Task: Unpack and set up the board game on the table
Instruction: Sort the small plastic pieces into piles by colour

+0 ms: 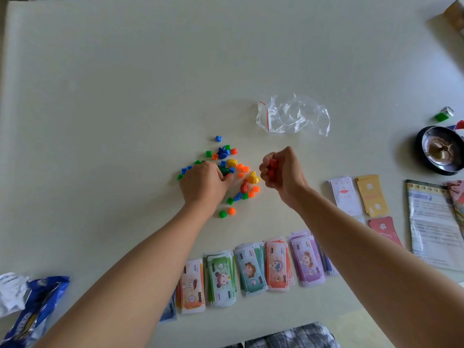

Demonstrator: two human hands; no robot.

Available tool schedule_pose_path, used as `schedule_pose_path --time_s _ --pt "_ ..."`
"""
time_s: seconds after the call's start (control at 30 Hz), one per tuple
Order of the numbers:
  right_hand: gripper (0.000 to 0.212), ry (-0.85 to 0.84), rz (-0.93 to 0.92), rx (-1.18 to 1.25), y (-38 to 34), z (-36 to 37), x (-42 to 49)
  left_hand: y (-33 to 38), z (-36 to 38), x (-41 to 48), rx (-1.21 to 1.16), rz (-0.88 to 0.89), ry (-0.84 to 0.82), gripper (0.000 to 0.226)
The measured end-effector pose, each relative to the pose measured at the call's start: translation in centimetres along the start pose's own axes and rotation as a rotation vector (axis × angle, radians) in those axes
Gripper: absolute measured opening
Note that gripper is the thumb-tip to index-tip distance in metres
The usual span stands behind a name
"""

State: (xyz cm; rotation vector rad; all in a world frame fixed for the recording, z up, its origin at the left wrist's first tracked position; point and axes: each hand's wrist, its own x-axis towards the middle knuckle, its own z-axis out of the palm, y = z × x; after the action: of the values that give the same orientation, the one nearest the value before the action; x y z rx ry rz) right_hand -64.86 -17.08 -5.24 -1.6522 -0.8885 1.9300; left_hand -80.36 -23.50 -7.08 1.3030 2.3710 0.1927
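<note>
Over pale table (125, 96): clenches red pieces (272, 166) in raised right hand (282, 173); rests left hand (200, 183) palm-down on pile (243, 168), grip unclear.

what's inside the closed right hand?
Visible: small red plastic pieces peeking out of the right hand, which is curled round them. Their count and exact shape are covered by the hand.
</note>
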Motion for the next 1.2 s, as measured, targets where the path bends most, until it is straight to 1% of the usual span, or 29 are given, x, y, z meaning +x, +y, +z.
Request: schedule_pose_path --time_s 0.07,0.2,0.27,0.33,0.4,0.43,0.5,0.57,0.63,0.7,0.77,0.8,0.87,0.93,1.0,1.03,1.13,1.2 --pt "0.028 0.013 -0.014 -0.044 0.1 0.1 0.0 0.1 0.3 0.2 0.007 -0.015 0.021 0.048" --pt "0.032 0.012 -0.154 -0.286 0.6 0.3 -0.1 0.4 0.4 0.3 -0.030 -0.076 0.031 0.043" --pt "0.032 0.022 -0.280 -0.543 0.9 0.6 0.2 0.6 0.4 0.4 -0.048 -0.107 0.026 0.037" --pt "0.025 0.025 -0.388 -0.877 1.3 1.0 0.6 0.8 0.4 0.6 -0.072 -0.136 0.007 0.030" --pt "0.017 0.043 -0.447 -1.147 1.7 1.2 0.7 1.0 0.3 0.7 -0.102 -0.157 -0.010 0.023" --pt "0.017 0.072 -0.463 -1.239 1.9 1.2 0.7 1.1 0.3 0.6 -0.112 -0.162 -0.019 0.021" --pt "0.019 0.154 -0.465 -1.340 1.8 0.9 0.6 0.9 0.1 0.5 -0.121 -0.163 -0.034 0.018" --pt "0.019 0.231 -0.451 -1.360 1.5 0.3 0.5 0.4 0.0 0.3 -0.159 -0.156 -0.034 0.015" --pt "0.020 0.238 -0.452 -1.370 1.3 0.1 0.5 0.0 -0.3 0.1 -0.259 -0.144 -0.037 0.019" --pt "0.030 0.209 -0.441 -1.384 1.1 0.4 0.6 -0.1 -0.5 0.1 -0.480 -0.198 -0.048 0.027" --pt "0.043 0.180 -0.383 -1.405 1.1 1.2 0.9 0.1 -1.0 0.2 -0.789 -0.357 -0.063 0.030" --pt "0.044 0.165 -0.347 -1.425 1.2 1.6 1.1 0.1 -1.3 0.3 -0.929 -0.448 -0.074 0.028" --pt "0.035 0.160 -0.300 -1.454 1.4 2.4 1.4 -0.1 -2.0 0.4 -1.147 -0.564 -0.105 0.023" --pt "0.025 0.176 -0.269 -1.415 1.5 2.8 1.7 -0.7 -2.6 0.4 -1.311 -0.585 -0.126 0.024" --pt "0.018 0.166 -0.223 -1.306 1.3 2.6 1.8 -1.5 -2.8 0.3 -1.417 -0.586 -0.144 0.028" --pt "0.016 0.135 -0.210 -1.217 1.0 2.4 1.8 -1.9 -2.9 0.2 -1.466 -0.591 -0.151 0.031" --pt "0.019 0.001 -0.205 -0.839 0.1 1.7 1.1 -2.8 -2.9 -0.1 -1.596 -0.617 -0.156 0.040" --pt "0.019 -0.069 -0.153 -0.595 -0.3 1.1 0.6 -3.1 -2.8 -0.5 -1.609 -0.627 -0.154 0.041"
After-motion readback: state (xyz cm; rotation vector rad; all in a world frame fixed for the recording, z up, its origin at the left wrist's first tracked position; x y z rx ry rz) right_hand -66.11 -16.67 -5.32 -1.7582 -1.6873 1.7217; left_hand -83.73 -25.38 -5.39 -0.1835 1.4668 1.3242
